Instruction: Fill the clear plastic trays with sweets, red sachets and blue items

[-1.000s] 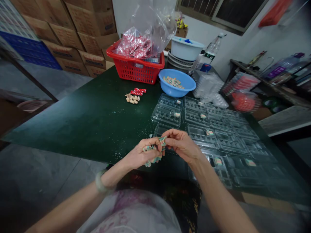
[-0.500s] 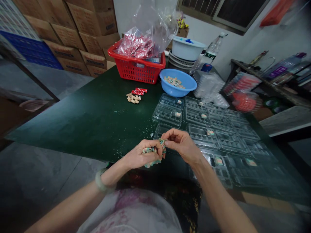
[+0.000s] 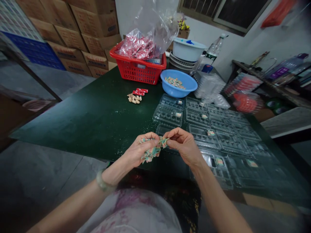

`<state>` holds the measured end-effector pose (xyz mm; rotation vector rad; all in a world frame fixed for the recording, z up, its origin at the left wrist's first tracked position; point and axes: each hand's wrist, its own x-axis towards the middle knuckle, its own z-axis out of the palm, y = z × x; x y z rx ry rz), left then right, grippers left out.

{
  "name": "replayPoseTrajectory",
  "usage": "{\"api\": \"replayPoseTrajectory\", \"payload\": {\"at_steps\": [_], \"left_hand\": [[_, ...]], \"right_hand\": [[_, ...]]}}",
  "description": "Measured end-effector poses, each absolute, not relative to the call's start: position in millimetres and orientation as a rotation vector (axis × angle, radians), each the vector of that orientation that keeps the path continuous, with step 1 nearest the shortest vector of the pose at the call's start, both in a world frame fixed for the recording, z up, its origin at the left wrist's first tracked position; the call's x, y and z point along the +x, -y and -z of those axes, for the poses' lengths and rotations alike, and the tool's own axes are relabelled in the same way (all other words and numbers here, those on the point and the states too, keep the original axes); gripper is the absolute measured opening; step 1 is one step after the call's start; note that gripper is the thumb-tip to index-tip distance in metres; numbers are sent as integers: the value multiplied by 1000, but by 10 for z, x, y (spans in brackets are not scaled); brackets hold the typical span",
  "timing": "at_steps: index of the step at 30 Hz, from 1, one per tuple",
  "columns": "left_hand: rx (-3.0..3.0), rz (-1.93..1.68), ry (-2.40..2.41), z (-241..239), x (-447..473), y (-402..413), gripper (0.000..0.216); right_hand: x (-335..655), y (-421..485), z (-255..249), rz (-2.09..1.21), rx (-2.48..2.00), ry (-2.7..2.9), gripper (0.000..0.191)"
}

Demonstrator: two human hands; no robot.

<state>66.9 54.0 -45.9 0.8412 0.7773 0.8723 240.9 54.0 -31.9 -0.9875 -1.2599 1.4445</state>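
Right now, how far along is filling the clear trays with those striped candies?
Done: several clear trays each hold one candy. In hand: the left hand grips a bunch of striped candies, and the right hand pinches one piece at its edge. Left: most tray compartments are empty, and the blue bowl holds more candies.
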Motion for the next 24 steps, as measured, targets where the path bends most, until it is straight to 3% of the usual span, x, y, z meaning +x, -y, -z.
{"api": "replayPoseTrajectory", "payload": {"at_steps": [6,24], "left_hand": [[909,-841,-875,450,697,-541,26],[840,-807,-920,455,633,-536,22]], "right_hand": [[2330,-501,297,-1401,-1057,1330,12],[2432,-405,378,-1265,-1023,1203,16]]}}
